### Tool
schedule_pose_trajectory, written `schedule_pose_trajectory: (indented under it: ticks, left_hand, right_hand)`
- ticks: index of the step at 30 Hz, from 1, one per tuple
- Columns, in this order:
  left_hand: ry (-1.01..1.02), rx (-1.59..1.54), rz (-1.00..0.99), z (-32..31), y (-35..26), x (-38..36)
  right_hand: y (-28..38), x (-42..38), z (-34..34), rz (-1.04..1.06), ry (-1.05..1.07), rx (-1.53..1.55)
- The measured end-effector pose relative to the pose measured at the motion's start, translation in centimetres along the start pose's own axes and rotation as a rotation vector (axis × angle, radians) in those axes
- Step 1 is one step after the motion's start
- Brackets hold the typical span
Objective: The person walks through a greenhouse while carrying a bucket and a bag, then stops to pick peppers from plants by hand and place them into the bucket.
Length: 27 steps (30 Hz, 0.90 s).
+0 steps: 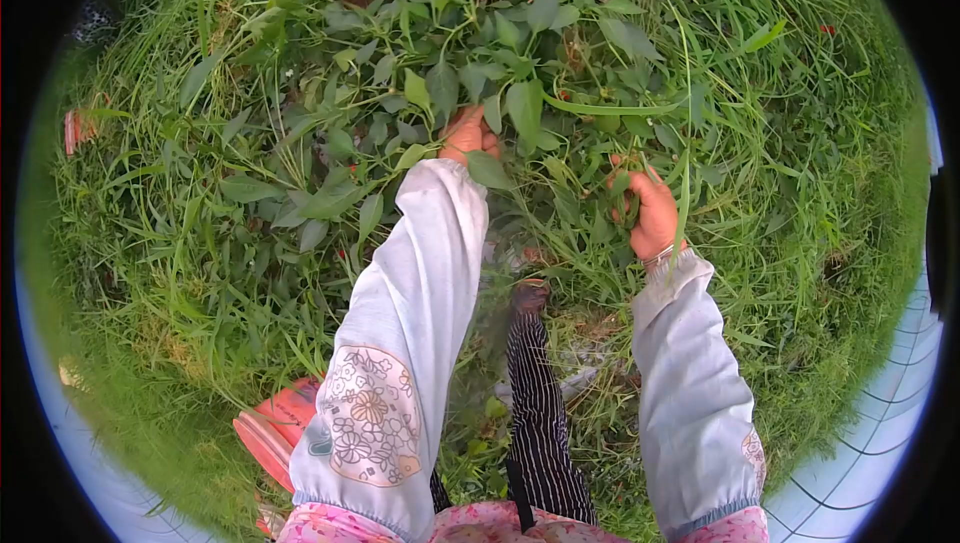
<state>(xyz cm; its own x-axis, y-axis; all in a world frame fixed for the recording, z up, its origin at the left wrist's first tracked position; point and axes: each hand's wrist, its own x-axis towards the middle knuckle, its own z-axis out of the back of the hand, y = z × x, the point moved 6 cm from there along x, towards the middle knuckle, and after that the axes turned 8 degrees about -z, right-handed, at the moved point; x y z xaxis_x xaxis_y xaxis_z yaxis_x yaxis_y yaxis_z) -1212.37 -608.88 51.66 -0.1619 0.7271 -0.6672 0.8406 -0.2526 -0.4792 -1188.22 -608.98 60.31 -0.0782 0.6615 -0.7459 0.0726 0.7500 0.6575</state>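
A broad-leaved bush (440,88), which looks like a pepper plant, spreads in front of me among tall grass. My left hand (466,138) reaches in under its leaves; the fingers are curled, but leaves cover part of them and whatever they hold. To the right, at the bush's edge, my right hand (652,211) is closed around some green leaves (625,205) and thin stems. Small red spots, perhaps fruits, show among the foliage. Pale sleeves cover both forearms.
A red plastic container (280,428) lies in the grass at lower left, beside my left sleeve. My foot (530,295) and striped trouser leg (540,393) are below, between the arms. Another red object (73,131) sits at far left. Dense grass (800,193) surrounds everything.
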Motion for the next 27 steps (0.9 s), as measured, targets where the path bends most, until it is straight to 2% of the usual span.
schedule_pose_trajectory:
  ticks: [3, 5, 10, 14, 17, 18, 21, 22, 25, 26, 27]
  left_hand:
    - [-0.319, 0.025, -0.042, 0.9, 1.2, 1.4]
    - [-0.351, -0.021, -0.046, 1.1, 1.3, 2.3]
    - [-0.104, -0.198, -0.008, 1.3, 2.0, 3.2]
    - [-0.032, -0.296, 0.002, 2.1, 3.3, 3.7]
    - [0.098, -0.406, 0.016, 1.7, 3.3, 3.2]
    - [-0.029, -0.345, 0.007, 1.8, 3.4, 3.3]
    - [-0.015, -0.245, 0.044, 1.6, 2.8, 2.9]
    - [0.018, -0.181, 0.015, 1.4, 2.0, 2.5]
    - [0.055, -0.245, -0.05, 1.7, 1.2, 1.5]
    - [-0.009, -0.234, -0.103, 2.4, 1.0, 1.2]
    - [0.065, -0.124, -0.125, 2.4, 0.7, 1.1]
  right_hand:
    - [-0.6, -0.1, -0.3, -0.019, -0.011, 0.012]
    - [-0.7, -0.3, -0.5, -0.033, -0.01, 0.045]
    - [-0.9, -1.2, -0.2, -0.016, -0.041, 0.097]
    - [-1.1, -1.4, -0.4, 0.005, -0.002, 0.086]
    - [-1.1, -1.8, -0.2, 0.001, -0.07, 0.072]
    - [-1.1, -1.9, -0.3, -0.008, -0.078, 0.087]
    - [-1.6, -1.5, -0.1, -0.018, -0.032, 0.068]
    - [-1.7, -1.5, -0.2, -0.013, -0.033, 0.06]
    - [-1.3, -1.7, 0.1, -0.006, -0.08, 0.105]
    - [-1.1, -1.6, 0.2, -0.006, -0.089, 0.103]
    - [-0.8, -1.6, 0.4, -0.008, -0.1, 0.102]
